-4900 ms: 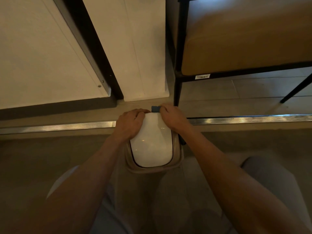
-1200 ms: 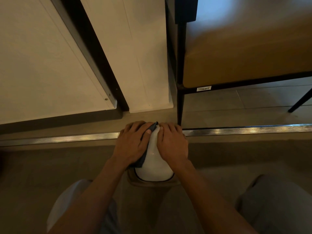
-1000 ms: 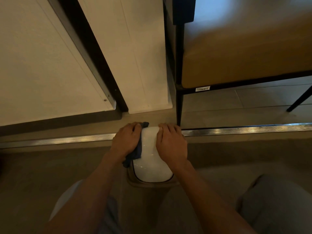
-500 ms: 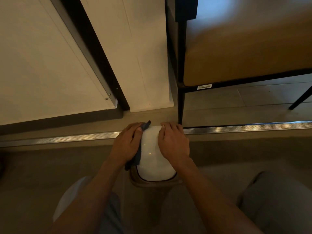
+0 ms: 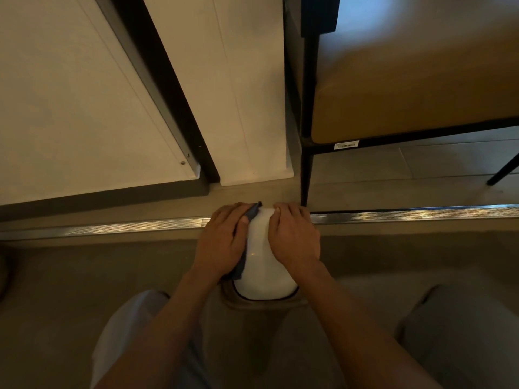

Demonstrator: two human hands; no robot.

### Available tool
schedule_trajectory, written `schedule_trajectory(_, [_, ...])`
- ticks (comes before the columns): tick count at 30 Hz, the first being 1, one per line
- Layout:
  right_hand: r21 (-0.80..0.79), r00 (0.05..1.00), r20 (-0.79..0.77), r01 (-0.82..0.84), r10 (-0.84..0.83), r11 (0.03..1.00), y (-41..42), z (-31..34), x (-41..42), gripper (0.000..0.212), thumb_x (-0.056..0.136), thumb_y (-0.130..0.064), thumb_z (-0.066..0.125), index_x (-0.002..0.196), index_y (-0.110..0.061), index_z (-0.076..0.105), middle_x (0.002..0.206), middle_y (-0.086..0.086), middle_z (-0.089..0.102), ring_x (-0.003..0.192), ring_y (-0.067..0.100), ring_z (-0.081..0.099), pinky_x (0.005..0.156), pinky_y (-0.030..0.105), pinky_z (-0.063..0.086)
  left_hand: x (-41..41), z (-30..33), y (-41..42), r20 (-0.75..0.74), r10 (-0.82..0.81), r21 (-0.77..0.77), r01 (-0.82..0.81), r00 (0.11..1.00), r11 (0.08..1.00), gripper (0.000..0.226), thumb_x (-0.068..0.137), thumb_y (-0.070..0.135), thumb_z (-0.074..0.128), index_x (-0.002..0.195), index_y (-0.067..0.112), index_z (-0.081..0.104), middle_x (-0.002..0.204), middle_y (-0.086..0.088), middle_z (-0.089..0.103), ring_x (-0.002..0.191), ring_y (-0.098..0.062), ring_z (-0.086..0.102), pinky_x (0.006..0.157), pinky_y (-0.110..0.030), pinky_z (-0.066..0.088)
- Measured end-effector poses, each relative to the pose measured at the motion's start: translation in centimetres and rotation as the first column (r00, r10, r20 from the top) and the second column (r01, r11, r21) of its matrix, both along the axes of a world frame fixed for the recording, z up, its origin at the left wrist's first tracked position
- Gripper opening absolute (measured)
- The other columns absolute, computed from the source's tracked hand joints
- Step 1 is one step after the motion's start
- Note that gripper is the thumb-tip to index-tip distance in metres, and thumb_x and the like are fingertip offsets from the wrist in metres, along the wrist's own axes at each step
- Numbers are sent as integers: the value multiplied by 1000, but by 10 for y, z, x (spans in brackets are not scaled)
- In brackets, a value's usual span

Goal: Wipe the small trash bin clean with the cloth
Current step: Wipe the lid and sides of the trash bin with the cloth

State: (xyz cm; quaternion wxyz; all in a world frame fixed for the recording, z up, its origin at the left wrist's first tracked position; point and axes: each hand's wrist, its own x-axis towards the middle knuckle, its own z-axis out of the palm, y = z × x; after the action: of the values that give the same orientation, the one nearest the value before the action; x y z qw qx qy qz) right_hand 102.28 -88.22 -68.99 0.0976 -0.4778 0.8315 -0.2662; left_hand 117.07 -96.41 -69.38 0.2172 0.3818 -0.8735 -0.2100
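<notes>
Glossy white-lidded bin (image 5: 264, 272), long axis running away; left hand (image 5: 223, 242) presses cloth (image 5: 243, 258), right hand (image 5: 295, 240) fingers flat atop.

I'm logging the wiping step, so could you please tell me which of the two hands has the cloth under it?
The left hand: the dark blue cloth shows beneath it, while the right hand rests bare on the white lid.
</notes>
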Motion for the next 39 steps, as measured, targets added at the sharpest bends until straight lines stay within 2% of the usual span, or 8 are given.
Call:
schedule_trajectory(4, [-9, 1000, 12, -3, 4, 1000, -1, 1, -2, 35, 102, -29, 32, 122, -14, 57, 122, 8, 61, 118, 26, 50, 91, 40, 48, -20, 16, -19, 104, 260, 326, -279, 960, 903, 37, 105, 41, 31, 112, 25, 63, 112, -6, 66, 96, -20, 60, 88, -39, 50])
schedule_trajectory(7, [2, 1000, -9, 2, -2, 1000, 0, -1, -2, 34, 102, -28, 32, 120, -13, 57, 120, 9, 61, 115, 27, 52, 90, 39, 49, -40, 27, -24, 278, 278, 303, -358, 919, 883, 37, 104, 38, 30, 106, 20, 63, 106, -10, 65, 90, -25, 58, 82, -38, 46])
schedule_trajectory(16, [-9, 1000, -15, 11, -11, 1000, 1, 2, -1, 33, 102, -27, 35, 118, -13, 60, 118, 9, 63, 116, 29, 53, 88, 41, 51, 5, -16, 78, -212, 460, 362, -368, 862, 856, 57, 104, 50, 26, 157, 29, 22, 155, 6, 35, 135, -4, 34, 112, -29, 27])
schedule_trajectory(21, [-5, 999, -10, -34, 34, 999, 1, 2, -5, 34, 103, -29, 34, 121, -14, 58, 122, 9, 61, 119, 28, 51, 93, 42, 50, 3, -13, 65, -190, 552, 471, -418, 812, 777, 52, 104, 57, 25, 148, 32, 37, 140, -2, 54, 127, -20, 52, 109, -47, 43])
schedule_trajectory(27, [-8, 1000, -2, -30, 30, 1000, -1, -1, -7, 37, 102, -29, 30, 124, -14, 56, 125, 11, 60, 119, 31, 51, 96, 42, 45, -32, 22, -21, 152, 428, 541, -438, 891, 718, 38, 105, 41, 30, 113, 21, 61, 115, -14, 64, 108, -34, 59, 100, -46, 47])
schedule_trajectory(31, [-14, 1000, 11, 23, -23, 1000, -4, 2, -3, 38, 102, -29, 29, 122, -13, 58, 123, 10, 60, 117, 31, 51, 93, 42, 45, -27, 16, -5, 52, 489, 480, -451, 871, 752, 40, 106, 45, 27, 117, 24, 59, 109, -7, 64, 107, -30, 60, 94, -41, 47])
schedule_trajectory(35, [-25, 999, 21, 34, -33, 999, -3, 4, -1, 38, 103, -29, 31, 121, -14, 60, 123, 8, 60, 116, 29, 51, 86, 40, 46, 1, -17, 65, -232, 502, 415, -382, 833, 826, 51, 106, 51, 27, 153, 32, 32, 150, 6, 46, 135, -10, 44, 112, -33, 36])
schedule_trajectory(39, [-53, 1000, 8, -4, 4, 999, -1, 3, -2, 36, 102, -28, 32, 121, -14, 60, 121, 8, 61, 114, 29, 52, 87, 37, 46, 18, -45, 102, -238, 491, 386, -383, 838, 839, 60, 101, 60, 26, 155, 40, 10, 164, 8, 21, 149, -4, 22, 123, -35, 22])
